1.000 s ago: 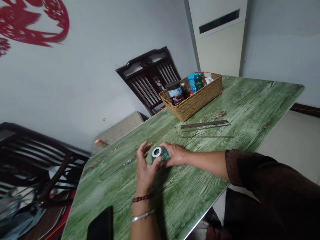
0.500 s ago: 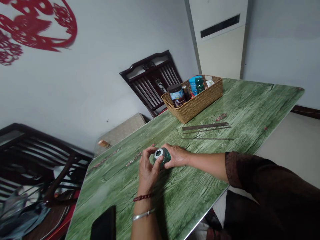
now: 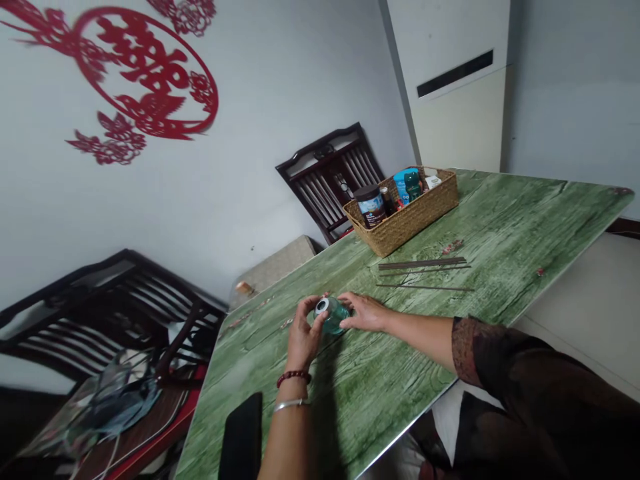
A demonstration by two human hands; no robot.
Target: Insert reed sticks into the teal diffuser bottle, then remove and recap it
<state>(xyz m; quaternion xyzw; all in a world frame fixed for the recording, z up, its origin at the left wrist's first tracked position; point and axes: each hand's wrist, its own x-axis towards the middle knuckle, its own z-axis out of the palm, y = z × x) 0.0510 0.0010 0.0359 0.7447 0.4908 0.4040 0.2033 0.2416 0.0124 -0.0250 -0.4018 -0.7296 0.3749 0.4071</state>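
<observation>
A small teal glass bottle (image 3: 334,321) with a white ring around its mouth tilts between my hands, just over the tabletop. My left hand (image 3: 304,328) grips its neck end, thumb on the near side and fingers on the far side. At the bottle's base end, the fingers of my right hand (image 3: 364,312) close on the glass. Whether the bottle touches the table is hard to make out. Beyond my right hand lie several thin dark sticks (image 3: 423,264), most of them bundled and one apart.
A woven basket (image 3: 417,219) holds a dark-lidded jar (image 3: 371,208), a blue pack and a green bottle (image 3: 413,185). A black phone (image 3: 242,437) lies left of my left forearm. Dark wooden chairs (image 3: 325,173) stand beyond the green table (image 3: 400,380).
My view has swung left and up, so the scene sits further right and lower. My right hand has loosened its wrap and slid toward the bottle's base, showing more glass.
</observation>
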